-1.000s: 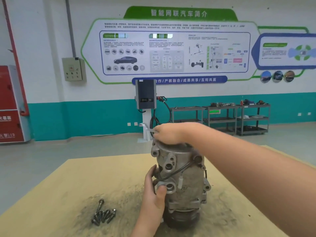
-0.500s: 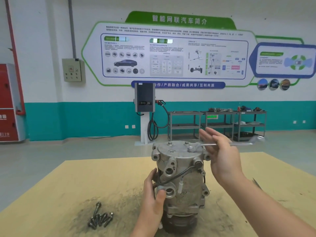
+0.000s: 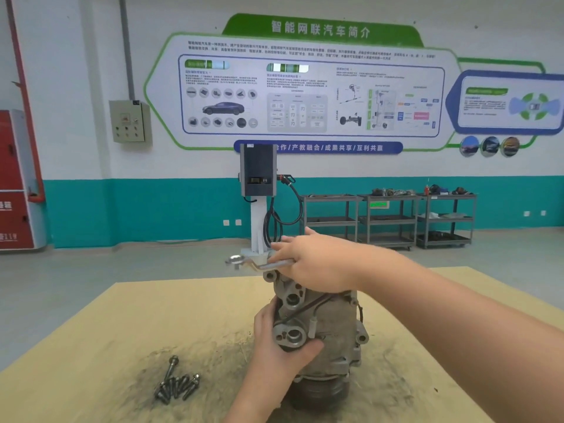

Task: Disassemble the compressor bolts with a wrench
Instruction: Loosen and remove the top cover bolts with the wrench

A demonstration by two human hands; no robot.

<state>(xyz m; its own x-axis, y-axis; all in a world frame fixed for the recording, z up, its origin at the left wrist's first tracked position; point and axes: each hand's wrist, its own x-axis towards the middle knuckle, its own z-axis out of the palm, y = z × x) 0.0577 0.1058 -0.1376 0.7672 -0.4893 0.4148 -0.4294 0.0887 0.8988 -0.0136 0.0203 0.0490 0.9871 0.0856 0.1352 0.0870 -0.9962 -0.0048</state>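
Note:
A grey metal compressor (image 3: 329, 328) stands upright on the wooden table (image 3: 106, 346). My left hand (image 3: 280, 346) grips its lower port flange from the left side. My right hand (image 3: 314, 261) lies over the compressor's top with fingers stretched out, pressing on the shaft of a silver ring wrench (image 3: 256, 262). The wrench's free ring end sticks out to the left past the housing; its other end and the top bolts are hidden under my hand. Several removed bolts (image 3: 177, 383) lie in a pile on the table, left of the compressor.
Dark grime stains the table around the compressor and bolts. Beyond the table lie an open concrete floor, a charging post (image 3: 259, 190) and metal shelf carts (image 3: 387, 221) along the teal-and-white wall.
My right hand swung the wrench from pointing right, half a second ago, round to pointing left over the compressor top. My left hand kept its hold on the flange.

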